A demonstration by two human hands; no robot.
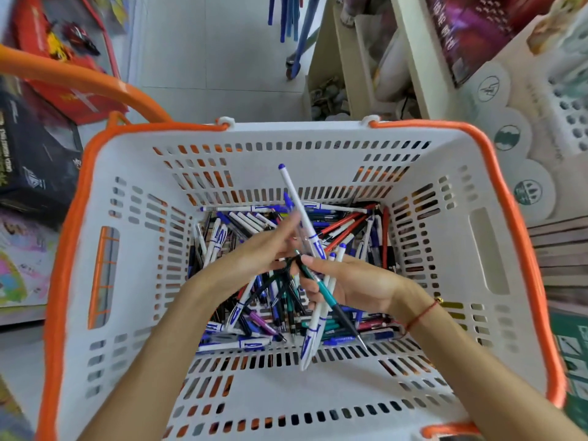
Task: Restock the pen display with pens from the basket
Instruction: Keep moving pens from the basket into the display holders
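A white basket [133, 281] with an orange rim fills the view, and many loose pens [241, 338] in blue, white, red and teal lie on its floor. Both my hands are inside it above the heap. My left hand [254, 249] pinches a long white pen with a blue cap [294, 198] that points up and away. My right hand [353, 286] grips a small bunch of pens: a teal one [327, 297] and white ones with blue print [313, 335], tips pointing toward me. The pen display [521, 100], a pale stand with round holes, is at the upper right.
The basket's orange handle [79, 78] arches off to the upper left. Boxed goods [35, 160] sit on the left, shelving with packets [381, 58] at upper right, stacked books [560, 249] at right. Pale floor tiles [206, 52] lie beyond the basket.
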